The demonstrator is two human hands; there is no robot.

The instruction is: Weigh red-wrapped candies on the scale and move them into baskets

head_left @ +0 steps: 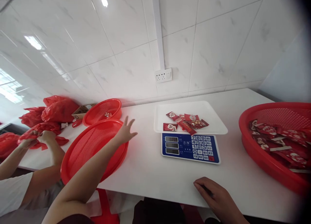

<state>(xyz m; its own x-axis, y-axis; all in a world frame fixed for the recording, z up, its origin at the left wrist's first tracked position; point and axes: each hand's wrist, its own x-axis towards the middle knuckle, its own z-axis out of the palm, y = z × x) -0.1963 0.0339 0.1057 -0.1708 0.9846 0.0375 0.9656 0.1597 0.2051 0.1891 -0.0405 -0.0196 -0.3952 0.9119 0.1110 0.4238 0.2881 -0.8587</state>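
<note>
Left hand (126, 132): open, fingers spread, holding nothing, at the far rim of the near red basket (92, 149), which lies at the table's front left edge and is empty. Right hand (215, 195): palm down on the white table (145, 165), fingers half curled; whether anything is under it cannot be told.

Just behind the near basket, a second red basket (114, 106) holds one packet (108, 115). The scale (190, 148) carries a white tray (211, 109) with several red packets (186, 121). At far right, a large red basket (264, 159) holds many packets (279, 140). At left, a co-worker's hands (46, 136) grip a red bag (34, 135).
</note>
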